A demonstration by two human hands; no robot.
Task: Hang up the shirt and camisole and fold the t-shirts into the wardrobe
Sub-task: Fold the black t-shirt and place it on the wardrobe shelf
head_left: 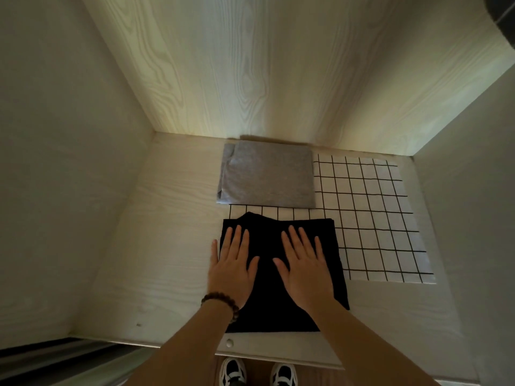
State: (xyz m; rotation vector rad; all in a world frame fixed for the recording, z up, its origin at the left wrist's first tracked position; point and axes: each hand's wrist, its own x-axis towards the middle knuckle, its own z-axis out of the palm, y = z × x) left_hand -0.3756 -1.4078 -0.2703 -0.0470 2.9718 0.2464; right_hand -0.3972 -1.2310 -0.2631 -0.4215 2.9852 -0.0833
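Both hands, left hand (pixel 232 267) and right hand (pixel 303 270), lie flat, fingers spread, gripping nothing, on folded black t-shirt (pixel 281 310); folded grey t-shirt (pixel 267 174) behind, on grid-patterned sheet (pixel 376 218).

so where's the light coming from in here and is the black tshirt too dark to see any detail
Head view: a warm glow runs along the foot of the back panel, just behind the grey t-shirt; the side walls fall dim. The black t-shirt under both flat hands reads as a solid patch, folds lost. Wide-angle lens bows the shelf edges.
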